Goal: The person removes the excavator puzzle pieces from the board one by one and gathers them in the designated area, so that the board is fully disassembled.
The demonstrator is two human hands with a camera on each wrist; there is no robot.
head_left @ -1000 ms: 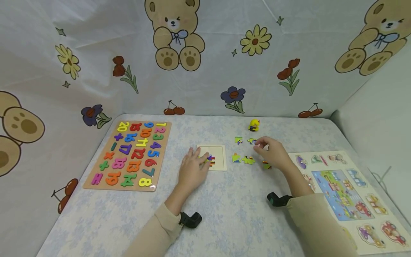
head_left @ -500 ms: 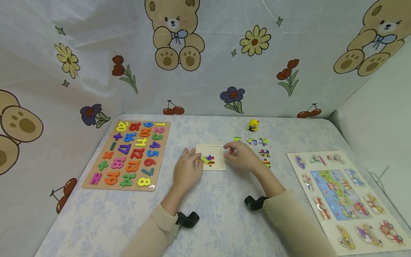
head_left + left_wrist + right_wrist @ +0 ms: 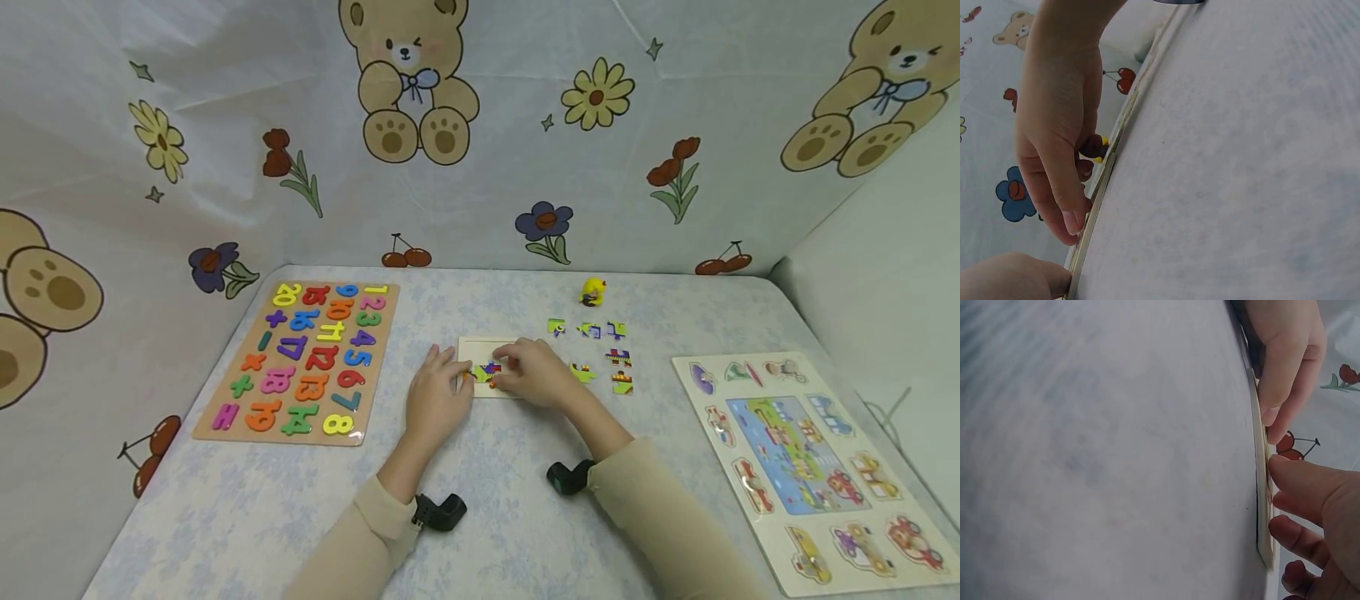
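Observation:
A small wooden puzzle tray [image 3: 476, 343] lies mid-table, holding a few joined puzzle pieces [image 3: 487, 374] in green, purple and red. My left hand [image 3: 437, 397] is at its left edge, index finger and thumb pinching a yellowish puzzle piece [image 3: 468, 374] that is mostly covered. Over the right half of the tray, my right hand [image 3: 538, 375] has thumb and forefinger on a piece beside the joined ones; the fingers hide most of it. In the right wrist view, the right hand's [image 3: 1325, 515] thumb and forefinger meet low above the tray's thin edge [image 3: 1262, 512].
Loose puzzle pieces [image 3: 618, 357] lie right of the tray, with a yellow duck toy [image 3: 592, 292] behind them. A number board [image 3: 308, 367] lies at left, and a large picture puzzle board [image 3: 795, 454] at right. A patterned cloth wall [image 3: 480, 200] stands behind.
My right hand has moved left from the loose pieces onto the tray. My left hand has drawn back slightly to the tray's left edge, uncovering the joined pieces.

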